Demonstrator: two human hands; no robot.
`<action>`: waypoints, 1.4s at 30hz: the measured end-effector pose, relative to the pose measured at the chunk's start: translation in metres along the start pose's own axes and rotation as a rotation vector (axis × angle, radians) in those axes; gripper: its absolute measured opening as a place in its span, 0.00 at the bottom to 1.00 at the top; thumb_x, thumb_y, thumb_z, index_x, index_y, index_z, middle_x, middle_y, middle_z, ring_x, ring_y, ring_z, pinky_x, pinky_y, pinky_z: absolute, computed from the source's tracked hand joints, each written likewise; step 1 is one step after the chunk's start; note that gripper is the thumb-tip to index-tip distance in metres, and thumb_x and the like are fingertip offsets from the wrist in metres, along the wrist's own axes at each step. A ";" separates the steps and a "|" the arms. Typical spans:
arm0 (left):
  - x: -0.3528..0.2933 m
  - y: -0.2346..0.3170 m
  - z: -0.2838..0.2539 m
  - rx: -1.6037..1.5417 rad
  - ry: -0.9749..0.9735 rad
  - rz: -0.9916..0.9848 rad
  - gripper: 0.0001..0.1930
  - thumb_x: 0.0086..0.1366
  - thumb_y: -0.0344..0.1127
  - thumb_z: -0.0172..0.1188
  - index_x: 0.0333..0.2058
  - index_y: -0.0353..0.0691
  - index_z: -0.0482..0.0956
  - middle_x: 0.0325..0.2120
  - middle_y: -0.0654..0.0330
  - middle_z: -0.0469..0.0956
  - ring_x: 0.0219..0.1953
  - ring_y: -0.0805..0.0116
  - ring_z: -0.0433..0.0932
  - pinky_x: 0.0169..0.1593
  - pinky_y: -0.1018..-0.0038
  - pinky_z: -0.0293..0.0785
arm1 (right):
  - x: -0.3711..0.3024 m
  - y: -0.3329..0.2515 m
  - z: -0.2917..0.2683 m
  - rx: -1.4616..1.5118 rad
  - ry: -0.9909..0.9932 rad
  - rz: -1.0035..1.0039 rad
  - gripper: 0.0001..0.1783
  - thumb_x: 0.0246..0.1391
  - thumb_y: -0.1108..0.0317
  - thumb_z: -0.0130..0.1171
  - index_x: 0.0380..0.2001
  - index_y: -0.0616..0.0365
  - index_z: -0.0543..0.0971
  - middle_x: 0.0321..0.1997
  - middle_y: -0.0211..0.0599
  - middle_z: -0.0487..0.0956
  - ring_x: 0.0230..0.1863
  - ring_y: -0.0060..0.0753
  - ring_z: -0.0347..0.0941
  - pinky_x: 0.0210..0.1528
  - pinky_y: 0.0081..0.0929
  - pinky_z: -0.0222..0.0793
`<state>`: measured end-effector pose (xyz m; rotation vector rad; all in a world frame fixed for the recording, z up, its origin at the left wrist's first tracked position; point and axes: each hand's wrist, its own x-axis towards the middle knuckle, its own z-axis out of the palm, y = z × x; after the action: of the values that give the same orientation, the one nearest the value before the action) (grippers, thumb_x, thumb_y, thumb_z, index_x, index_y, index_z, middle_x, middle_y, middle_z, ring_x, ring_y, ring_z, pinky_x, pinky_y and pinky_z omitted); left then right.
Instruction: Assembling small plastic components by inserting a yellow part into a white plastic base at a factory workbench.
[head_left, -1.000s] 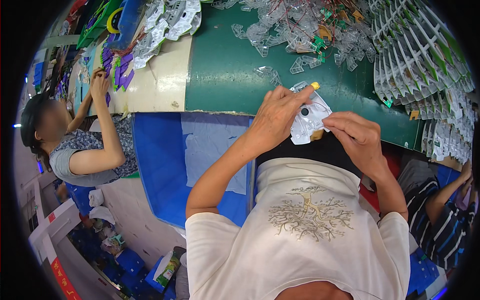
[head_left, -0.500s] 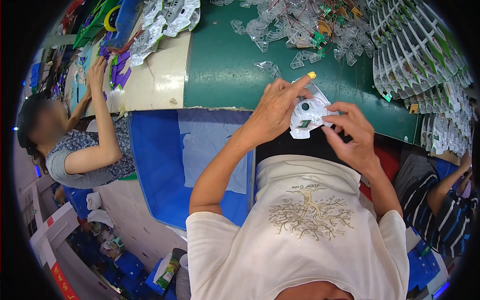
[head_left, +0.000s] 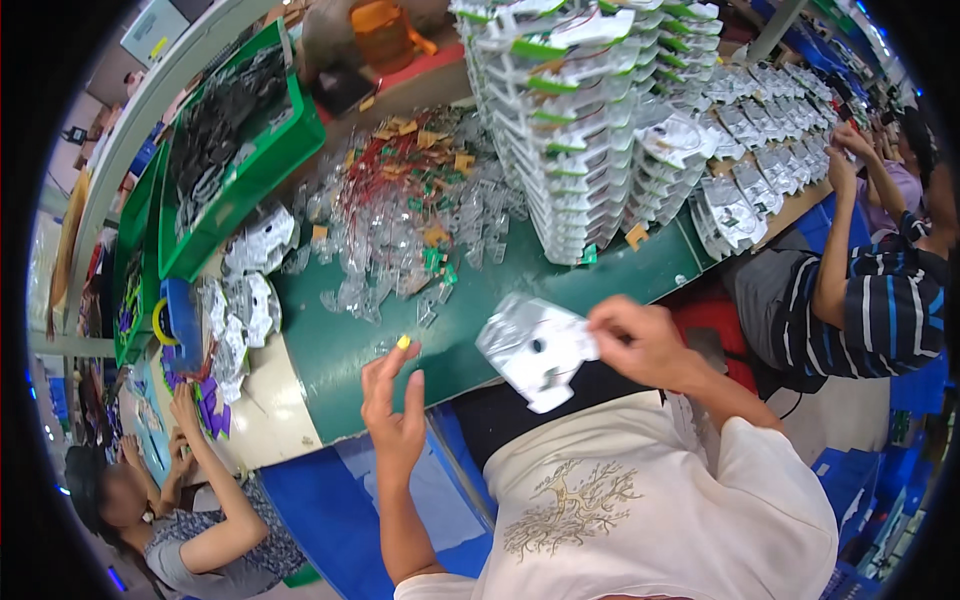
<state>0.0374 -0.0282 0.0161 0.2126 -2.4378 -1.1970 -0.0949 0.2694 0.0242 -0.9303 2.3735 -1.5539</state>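
My right hand (head_left: pixel 648 345) pinches the right edge of a silver-white plastic shell (head_left: pixel 556 362) that has a round dark hole near its middle. The shell hangs tilted above my lap, just off the table's front edge. My left hand (head_left: pixel 395 410) is apart from it, over the table's edge, its fingers spread and a yellow cover (head_left: pixel 403 342) on one fingertip. Beyond that hand lies a heap of clear plastic pieces (head_left: pixel 370 270) mixed with red wires (head_left: pixel 385 185) and small green boards (head_left: pixel 434 260).
Tall stacks of silver-and-green shells (head_left: pixel 560 130) rise at the back, with more shells (head_left: pixel 735 215) rowed to the right. Green bins (head_left: pixel 245 180) and a yellow tape roll (head_left: pixel 162 322) sit left. A blue bin (head_left: pixel 330 510) stands below the table; co-workers sit on both sides.
My left hand has let go of the shell and moved left. The shell is now in my right hand alone. The view has swung, showing more of the table's far side.
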 end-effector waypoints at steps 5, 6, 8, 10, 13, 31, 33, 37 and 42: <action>0.002 -0.013 0.017 -0.070 -0.106 -0.124 0.18 0.63 0.23 0.62 0.52 0.36 0.78 0.43 0.54 0.83 0.45 0.60 0.79 0.52 0.68 0.74 | 0.011 -0.028 -0.119 0.039 0.461 0.098 0.06 0.58 0.81 0.53 0.38 0.59 0.75 0.23 0.22 0.73 0.20 0.10 0.66 0.21 0.13 0.61; 0.004 -0.016 0.022 -0.061 -0.151 -0.106 0.17 0.63 0.24 0.62 0.52 0.35 0.79 0.42 0.55 0.83 0.45 0.60 0.79 0.51 0.68 0.74 | 0.023 -0.032 -0.141 0.006 0.492 0.102 0.04 0.61 0.78 0.54 0.38 0.60 0.75 0.23 0.23 0.73 0.19 0.11 0.66 0.20 0.13 0.59; 0.006 -0.010 0.029 -0.050 -0.183 -0.126 0.16 0.63 0.25 0.63 0.50 0.34 0.80 0.42 0.54 0.84 0.45 0.58 0.79 0.51 0.67 0.73 | 0.056 -0.020 -0.171 0.021 0.533 0.034 0.05 0.61 0.74 0.55 0.41 0.62 0.75 0.23 0.23 0.73 0.18 0.11 0.65 0.19 0.12 0.58; 0.011 -0.003 0.036 -0.020 -0.219 -0.100 0.15 0.62 0.25 0.63 0.48 0.33 0.80 0.41 0.53 0.83 0.45 0.55 0.78 0.51 0.66 0.73 | 0.083 -0.001 -0.196 0.085 0.483 0.057 0.08 0.61 0.73 0.57 0.43 0.62 0.75 0.23 0.24 0.75 0.17 0.11 0.65 0.18 0.13 0.57; 0.009 0.008 0.041 0.002 -0.230 -0.092 0.14 0.62 0.25 0.64 0.47 0.32 0.80 0.41 0.52 0.83 0.46 0.55 0.79 0.51 0.66 0.73 | 0.113 0.023 -0.201 0.169 0.443 0.090 0.09 0.61 0.72 0.58 0.44 0.61 0.75 0.23 0.25 0.75 0.17 0.11 0.65 0.18 0.13 0.57; -0.012 -0.033 0.059 -0.075 0.094 -0.009 0.07 0.57 0.29 0.69 0.35 0.38 0.85 0.29 0.56 0.83 0.30 0.60 0.79 0.35 0.68 0.75 | 0.085 -0.058 0.028 -0.085 -0.224 -0.292 0.07 0.50 0.76 0.68 0.35 0.61 0.82 0.30 0.38 0.80 0.25 0.29 0.76 0.29 0.23 0.71; -0.012 -0.032 0.060 -0.061 0.153 0.045 0.07 0.56 0.29 0.70 0.35 0.38 0.85 0.28 0.57 0.83 0.30 0.61 0.79 0.35 0.68 0.75 | 0.112 -0.042 0.075 -0.100 -0.211 -0.310 0.07 0.52 0.74 0.67 0.35 0.62 0.82 0.31 0.40 0.80 0.26 0.38 0.78 0.29 0.29 0.72; -0.010 -0.031 0.065 -0.038 0.195 0.067 0.06 0.56 0.29 0.69 0.34 0.38 0.85 0.27 0.58 0.83 0.29 0.61 0.79 0.34 0.68 0.75 | 0.170 -0.010 0.142 -0.220 -0.074 -0.249 0.07 0.53 0.71 0.65 0.35 0.61 0.82 0.36 0.44 0.80 0.32 0.50 0.79 0.32 0.40 0.73; -0.016 -0.029 0.063 -0.034 0.261 0.105 0.05 0.56 0.27 0.68 0.33 0.37 0.84 0.25 0.59 0.81 0.29 0.61 0.78 0.34 0.67 0.74 | 0.181 -0.006 0.168 -0.548 0.026 -0.320 0.06 0.51 0.69 0.67 0.32 0.58 0.83 0.35 0.41 0.80 0.34 0.47 0.79 0.34 0.42 0.74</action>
<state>0.0234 0.0042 -0.0452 0.2132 -2.1738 -1.0909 -0.1616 0.0338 -0.0103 -1.4595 2.8411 -0.9934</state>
